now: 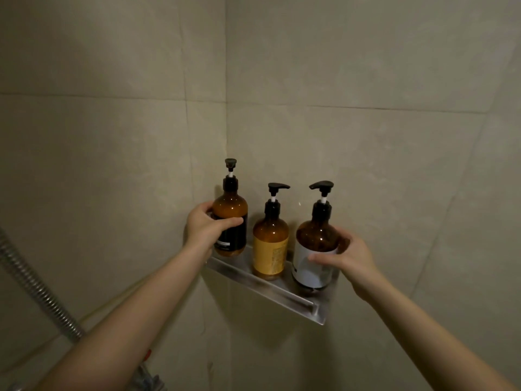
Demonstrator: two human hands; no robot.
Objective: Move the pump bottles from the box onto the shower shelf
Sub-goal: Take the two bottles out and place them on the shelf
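Note:
Three amber pump bottles are at the metal corner shelf (270,289) on the tiled wall. My left hand (204,228) grips the black-labelled bottle (231,221) at the shelf's left end, with its base just above the shelf. The yellow-labelled bottle (270,244) stands upright in the middle, untouched. My right hand (346,255) wraps around the white-labelled bottle (315,249), which rests on the right part of the shelf. The box is out of view.
Beige tiled walls meet in the corner behind the shelf. A ribbed metal shower hose (36,286) runs down the lower left, with part of a metal fitting (146,376) at the bottom edge.

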